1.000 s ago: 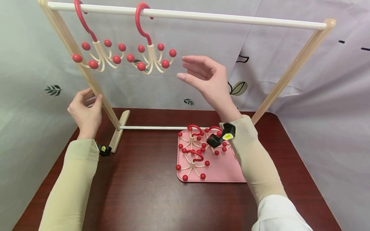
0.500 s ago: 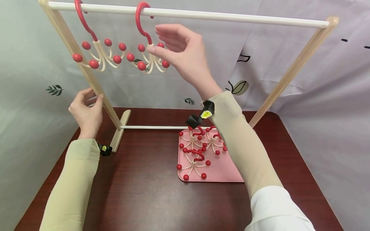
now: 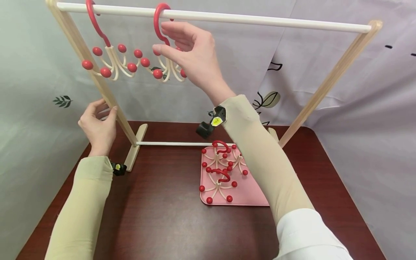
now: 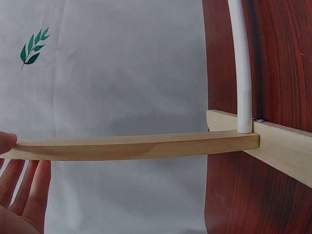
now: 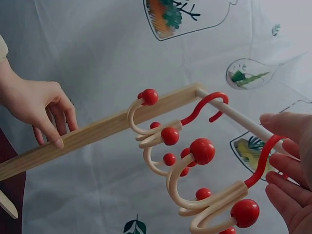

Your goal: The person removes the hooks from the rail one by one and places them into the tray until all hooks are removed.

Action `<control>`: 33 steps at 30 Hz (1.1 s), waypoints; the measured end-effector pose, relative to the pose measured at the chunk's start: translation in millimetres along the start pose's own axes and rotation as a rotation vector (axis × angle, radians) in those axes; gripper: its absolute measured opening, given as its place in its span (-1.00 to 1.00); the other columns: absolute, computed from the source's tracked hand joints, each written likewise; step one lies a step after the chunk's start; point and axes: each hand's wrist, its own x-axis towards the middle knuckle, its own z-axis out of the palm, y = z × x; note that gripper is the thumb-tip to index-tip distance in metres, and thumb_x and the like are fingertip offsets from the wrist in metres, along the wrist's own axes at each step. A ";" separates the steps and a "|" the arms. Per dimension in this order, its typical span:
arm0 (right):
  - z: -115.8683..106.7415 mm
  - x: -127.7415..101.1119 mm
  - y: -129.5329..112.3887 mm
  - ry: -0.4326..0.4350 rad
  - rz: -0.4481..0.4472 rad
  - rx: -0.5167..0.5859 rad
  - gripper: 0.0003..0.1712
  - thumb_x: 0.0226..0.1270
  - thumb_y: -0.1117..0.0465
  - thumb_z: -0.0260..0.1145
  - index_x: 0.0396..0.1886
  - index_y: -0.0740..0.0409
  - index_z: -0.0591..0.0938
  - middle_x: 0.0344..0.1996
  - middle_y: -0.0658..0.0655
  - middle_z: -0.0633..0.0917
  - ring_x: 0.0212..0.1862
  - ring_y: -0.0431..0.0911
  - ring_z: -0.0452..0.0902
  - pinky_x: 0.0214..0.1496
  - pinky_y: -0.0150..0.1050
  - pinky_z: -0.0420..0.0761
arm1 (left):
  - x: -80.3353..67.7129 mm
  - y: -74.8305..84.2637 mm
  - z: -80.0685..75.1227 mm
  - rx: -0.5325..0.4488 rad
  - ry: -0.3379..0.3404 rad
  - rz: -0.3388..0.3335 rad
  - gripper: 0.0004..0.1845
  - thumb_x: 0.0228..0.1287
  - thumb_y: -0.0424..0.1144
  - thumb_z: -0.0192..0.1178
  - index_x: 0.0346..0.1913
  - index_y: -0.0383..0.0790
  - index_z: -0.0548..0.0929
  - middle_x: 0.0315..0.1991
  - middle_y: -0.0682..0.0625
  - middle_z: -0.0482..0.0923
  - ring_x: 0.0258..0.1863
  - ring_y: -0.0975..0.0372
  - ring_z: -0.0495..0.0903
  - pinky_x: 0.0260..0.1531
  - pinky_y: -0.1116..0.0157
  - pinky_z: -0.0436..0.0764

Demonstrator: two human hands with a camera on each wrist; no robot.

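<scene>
A wooden rack with a white top rail [image 3: 260, 20] stands on the table. Two hangers with red hooks, cream arms and red balls hang from the rail: the first hanger [image 3: 112, 61] at the left end, the second hanger [image 3: 157, 73] beside it. My right hand [image 3: 162, 36] is raised to the second hanger [image 5: 209, 195] and pinches its red hook between thumb and fingers, just below the rail [image 5: 239, 117]. My left hand [image 3: 104, 108] holds the rack's slanted left post [image 3: 94, 72], thumb on one side and fingers on the other, as the left wrist view shows on the post [image 4: 136, 146].
A pink tray [image 3: 250, 191] lies on the dark wooden table [image 3: 156, 216] under my right forearm, with three more hangers [image 3: 221, 175] in it. The rack's lower white bar [image 3: 169, 143] runs behind the tray. Printed cloth hangs behind and at both sides.
My right hand rose and moved left from open air to the second hanger and closed on its hook. That hanger shifted slightly. The left hand stayed on the post.
</scene>
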 end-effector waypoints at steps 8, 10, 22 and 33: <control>1.6 2.1 3.8 -0.013 -0.036 -0.051 -0.49 0.21 0.30 0.56 0.17 0.24 0.69 0.01 0.01 0.75 0.05 -0.33 0.60 0.17 -0.54 0.46 | 0.6 -0.6 0.2 0.005 -0.003 -0.014 -0.65 0.33 -0.06 0.37 0.16 0.13 0.73 0.04 0.09 0.72 -0.11 0.32 0.71 -0.02 0.39 0.64; 0.2 2.0 5.2 -0.002 -0.046 -0.051 -0.50 0.21 0.31 0.56 0.16 0.25 0.70 -0.01 0.01 0.75 0.04 -0.33 0.60 0.16 -0.51 0.47 | 0.7 -1.1 0.5 0.007 -0.004 -0.016 -0.65 0.33 -0.07 0.37 0.17 0.12 0.73 0.05 0.09 0.72 -0.11 0.32 0.71 -0.02 0.39 0.64; -11.6 1.6 6.2 0.138 -0.051 -0.020 -0.78 0.28 0.39 0.48 -0.08 0.33 0.75 -0.22 0.10 0.79 -0.14 -0.17 0.69 0.05 -0.41 0.59 | 2.6 -2.8 2.3 0.006 0.003 -0.006 -0.65 0.33 -0.08 0.38 0.16 0.13 0.73 0.04 0.09 0.72 -0.13 0.36 0.70 -0.05 0.43 0.64; -20.3 -0.5 10.5 0.204 -0.077 -0.036 -0.80 0.29 0.38 0.47 -0.10 0.33 0.76 -0.25 0.11 0.79 -0.17 -0.14 0.71 0.04 -0.40 0.61 | 2.2 -3.3 2.2 0.005 0.002 -0.006 -0.65 0.33 -0.08 0.37 0.17 0.14 0.72 0.03 0.09 0.72 -0.13 0.35 0.70 -0.05 0.42 0.64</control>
